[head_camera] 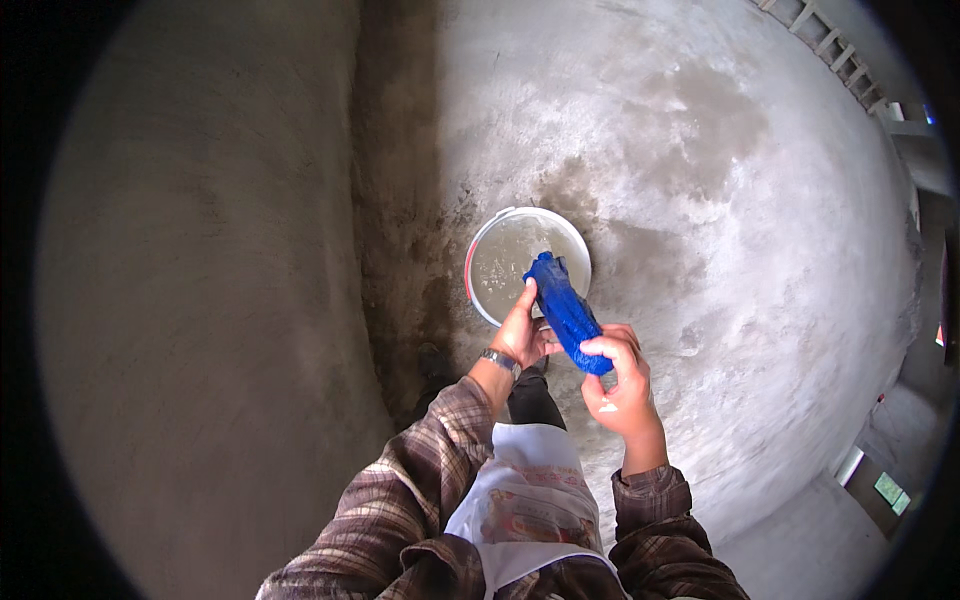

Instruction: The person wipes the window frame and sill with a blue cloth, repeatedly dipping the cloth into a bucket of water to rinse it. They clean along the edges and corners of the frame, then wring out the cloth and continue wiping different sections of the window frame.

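A bundled blue wet cloth point(566, 311), long and rolled together, is held in both hands above a round bucket point(471, 281) of cloudy water. My left hand point(525, 330), with a metal-banded watch at the wrist, supports the cloth's upper part from the left, its thumb along the side. Around the lower right end my right hand point(619, 375) has its fingers and thumb. The cloth's far end overlaps the bucket's opening, hiding part of the water.
A grey plastered wall point(202, 262) rises on the left. Damp patches mark the pale concrete floor point(750, 262). A ladder-like frame point(829, 41) lies at the upper right. My shoes are partly visible below the bucket.
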Demonstrator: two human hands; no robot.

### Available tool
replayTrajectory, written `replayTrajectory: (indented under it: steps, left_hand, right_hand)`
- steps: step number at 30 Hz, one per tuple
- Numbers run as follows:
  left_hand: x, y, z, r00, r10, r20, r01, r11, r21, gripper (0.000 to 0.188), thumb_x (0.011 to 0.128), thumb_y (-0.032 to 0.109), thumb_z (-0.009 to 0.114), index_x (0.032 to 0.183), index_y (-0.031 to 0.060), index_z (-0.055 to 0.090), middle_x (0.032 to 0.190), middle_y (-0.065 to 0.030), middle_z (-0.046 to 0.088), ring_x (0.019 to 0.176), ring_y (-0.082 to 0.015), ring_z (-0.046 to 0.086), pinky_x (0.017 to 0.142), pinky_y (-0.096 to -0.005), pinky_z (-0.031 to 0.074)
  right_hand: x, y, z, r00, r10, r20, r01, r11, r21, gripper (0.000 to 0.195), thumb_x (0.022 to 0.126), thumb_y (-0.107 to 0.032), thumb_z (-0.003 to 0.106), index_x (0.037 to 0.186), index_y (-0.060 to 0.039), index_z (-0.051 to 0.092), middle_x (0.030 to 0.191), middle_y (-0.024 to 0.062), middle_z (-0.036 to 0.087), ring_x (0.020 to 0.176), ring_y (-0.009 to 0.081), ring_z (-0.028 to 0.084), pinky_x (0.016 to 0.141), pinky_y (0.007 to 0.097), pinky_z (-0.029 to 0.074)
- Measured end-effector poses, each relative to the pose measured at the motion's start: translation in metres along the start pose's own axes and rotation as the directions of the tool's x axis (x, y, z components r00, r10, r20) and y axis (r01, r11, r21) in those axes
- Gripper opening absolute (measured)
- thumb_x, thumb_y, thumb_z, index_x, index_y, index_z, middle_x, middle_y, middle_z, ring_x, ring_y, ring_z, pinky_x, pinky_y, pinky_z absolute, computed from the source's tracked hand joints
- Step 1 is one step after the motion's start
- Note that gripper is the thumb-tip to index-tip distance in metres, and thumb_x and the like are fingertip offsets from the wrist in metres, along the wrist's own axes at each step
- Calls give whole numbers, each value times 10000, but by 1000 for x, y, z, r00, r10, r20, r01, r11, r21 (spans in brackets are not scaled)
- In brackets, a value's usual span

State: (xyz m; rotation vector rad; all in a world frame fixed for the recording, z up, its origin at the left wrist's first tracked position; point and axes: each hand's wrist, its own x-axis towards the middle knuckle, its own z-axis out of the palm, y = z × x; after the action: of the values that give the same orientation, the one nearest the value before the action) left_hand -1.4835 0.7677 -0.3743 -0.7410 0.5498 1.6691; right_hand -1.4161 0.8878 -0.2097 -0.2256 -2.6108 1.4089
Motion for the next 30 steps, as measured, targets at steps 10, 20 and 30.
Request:
replayTrajectory:
  steps: [10, 20, 30]
  left_hand:
    - [-35, -8, 100, 999, 33, 16, -34, 997, 70, 299, 830, 238, 564, 916, -43, 615, 886, -181, 670, 784, -307, 634, 779, -432, 521]
    - [-137, -30, 199, 981, 186, 51, -187, 982, 18, 260, 915, 132, 413, 1055, -1, 587, 970, -105, 664, 852, -237, 665, 776, -395, 564]
    - [-180, -53, 232, 892, 344, 293, -269, 925, -266, 382, 980, 322, 436, 1234, 56, 540, 1233, -139, 594, 1110, -266, 587, 964, -407, 470]
  right_hand:
    - [-37, -88, -96, 981, -196, -8, 194, 961, 195, 429, 562, 122, 565, 949, -62, 561, 887, 124, 528, 878, 338, 561, 879, 449, 500]
    - [8, 44, -143, 857, 461, -230, -63, 537, 841, 585, 838, -50, 595, 1387, -50, 393, 1165, 97, 581, 971, 159, 580, 871, 294, 470]
    - [1, 25, -23, 991, 125, 56, 9, -465, 885, 864, 830, -739, 389, 1436, -123, 340, 1443, 171, 380, 1321, 314, 373, 1117, 473, 256]
